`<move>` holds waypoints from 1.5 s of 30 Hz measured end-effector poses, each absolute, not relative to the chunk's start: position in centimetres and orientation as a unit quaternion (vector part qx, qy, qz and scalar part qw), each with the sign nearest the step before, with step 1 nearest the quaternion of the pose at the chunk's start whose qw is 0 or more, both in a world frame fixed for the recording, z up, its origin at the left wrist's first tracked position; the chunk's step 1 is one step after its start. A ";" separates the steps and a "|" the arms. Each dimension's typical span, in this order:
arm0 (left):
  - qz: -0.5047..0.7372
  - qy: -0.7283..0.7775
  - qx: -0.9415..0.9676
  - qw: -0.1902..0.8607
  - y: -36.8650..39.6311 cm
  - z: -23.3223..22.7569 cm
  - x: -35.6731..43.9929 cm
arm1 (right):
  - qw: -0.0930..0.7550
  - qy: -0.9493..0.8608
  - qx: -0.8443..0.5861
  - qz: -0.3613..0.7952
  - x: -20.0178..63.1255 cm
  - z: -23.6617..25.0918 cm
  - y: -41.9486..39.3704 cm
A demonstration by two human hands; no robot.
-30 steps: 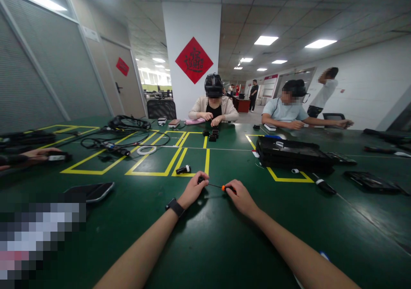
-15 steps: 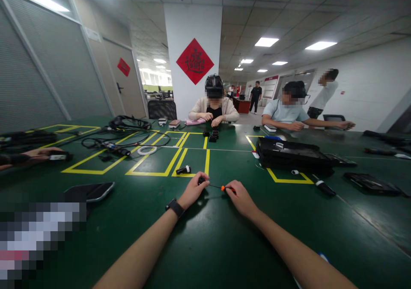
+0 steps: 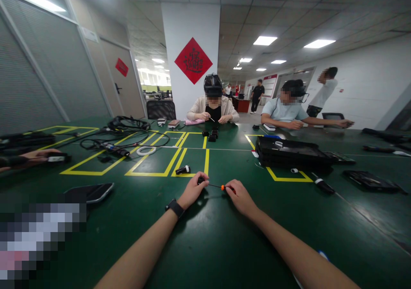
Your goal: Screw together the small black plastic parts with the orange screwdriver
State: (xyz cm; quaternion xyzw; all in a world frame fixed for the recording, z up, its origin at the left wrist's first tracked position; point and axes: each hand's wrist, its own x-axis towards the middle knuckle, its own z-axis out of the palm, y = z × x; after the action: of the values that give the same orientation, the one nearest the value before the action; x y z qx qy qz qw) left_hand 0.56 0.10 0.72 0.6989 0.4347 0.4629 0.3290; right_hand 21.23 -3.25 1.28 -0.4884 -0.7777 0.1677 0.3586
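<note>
Left forearm (image 3: 141,248): one, bare, slanting inward from the lower edge. Left wrist (image 3: 184,201): nearly straight, back uppermost. Left fingers (image 3: 204,177): curled, pinched closed with thumb. Right forearm (image 3: 293,242): one, bare, slanting inward from lower right. Right wrist (image 3: 254,214): nearly straight. Right fingers (image 3: 231,183): curled closed, facing the left, a gap between.

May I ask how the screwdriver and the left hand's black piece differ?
The screwdriver shows some orange; the black piece shows none. The screwdriver has a thin shaft, while the black piece looks stubby. The right hand grips the screwdriver, the left hand the black piece. Both are hand-held.
</note>
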 end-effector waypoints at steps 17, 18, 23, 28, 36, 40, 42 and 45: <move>0.453 0.426 0.709 0.332 -0.1 0.9 0.5 | 0.371 -0.778 -0.478 0.170 21.5 1.1 -3.1; 0.454 0.426 0.709 0.331 -0.1 0.9 0.5 | 0.376 -0.777 -0.476 0.170 21.5 1.1 -3.2; 0.453 0.428 0.711 0.326 0.0 0.9 0.6 | 0.393 -0.771 -0.470 0.173 21.3 1.3 -3.5; 0.456 0.431 0.709 0.322 0.2 0.7 0.5 | 0.386 -0.764 -0.483 0.186 21.4 1.2 -3.2; 0.460 0.428 0.708 0.322 0.3 0.5 0.5 | 0.387 -0.777 -0.468 0.163 21.5 1.1 -3.1; 0.458 0.426 0.711 0.320 0.3 0.5 0.6 | 0.395 -0.773 -0.468 0.167 21.4 1.0 -3.2; 0.458 0.428 0.710 0.320 0.3 0.5 0.6 | 0.391 -0.770 -0.473 0.171 21.3 1.0 -3.2; 0.458 0.432 0.709 0.319 0.2 0.6 0.6 | 0.381 -0.770 -0.482 0.172 21.4 1.0 -3.0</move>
State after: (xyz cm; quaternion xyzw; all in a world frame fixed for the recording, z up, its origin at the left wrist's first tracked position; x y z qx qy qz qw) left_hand 0.56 0.21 0.60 0.7086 0.4316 0.4579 0.3193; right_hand 21.41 -3.04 1.04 -0.4824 -0.7697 0.1718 0.3812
